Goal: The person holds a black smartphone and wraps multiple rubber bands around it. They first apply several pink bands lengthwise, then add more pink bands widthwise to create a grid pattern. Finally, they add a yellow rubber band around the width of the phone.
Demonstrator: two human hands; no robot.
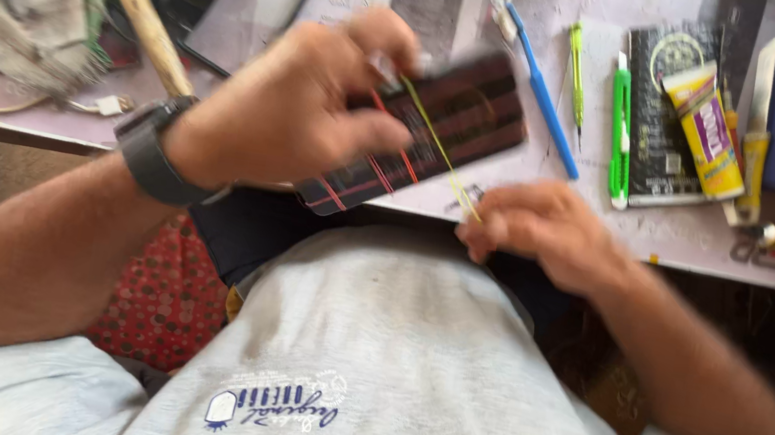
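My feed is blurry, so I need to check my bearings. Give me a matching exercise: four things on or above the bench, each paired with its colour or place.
Things:
1. toothbrush
2. utility knife
3. glue tube
4. rubber band

Descriptions:
A. green, lying on the table
B. yellow, stretched from the dark flat device in the left hand to the right hand
C. blue handle
D. yellow, lying on a black packet

Pairs: 1-C, 2-A, 3-D, 4-B

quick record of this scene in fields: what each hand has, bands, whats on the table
left hand: holds a dark flat panel above the table edge
right hand: pinches a yellow band, pulled taut across the panel
other bands: red bands around the panel
wrist: black watch on the left
table: blue toothbrush, green cutter, yellow tube
sharpness: hands blurred
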